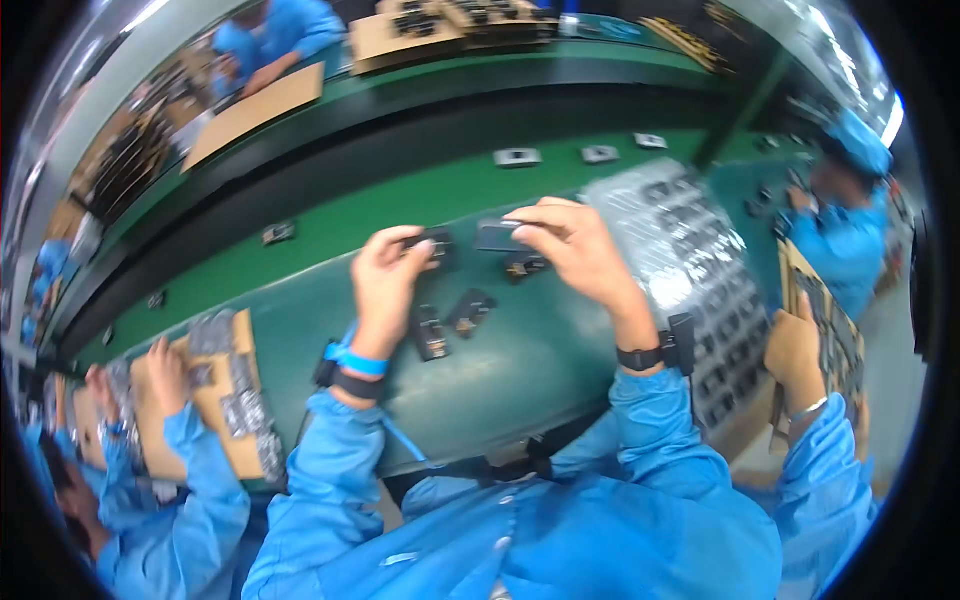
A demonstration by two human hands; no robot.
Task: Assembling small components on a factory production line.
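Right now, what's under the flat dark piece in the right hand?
A small black part shows just below its near edge; whatever the flat piece and right hand cover can't be seen.

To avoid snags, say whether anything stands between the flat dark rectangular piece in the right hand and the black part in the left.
Nothing visible: only green tabletop shows between the flat dark rectangular piece in the right hand and the black part in the left hand. A small black device, lower in view, lies outside that gap.
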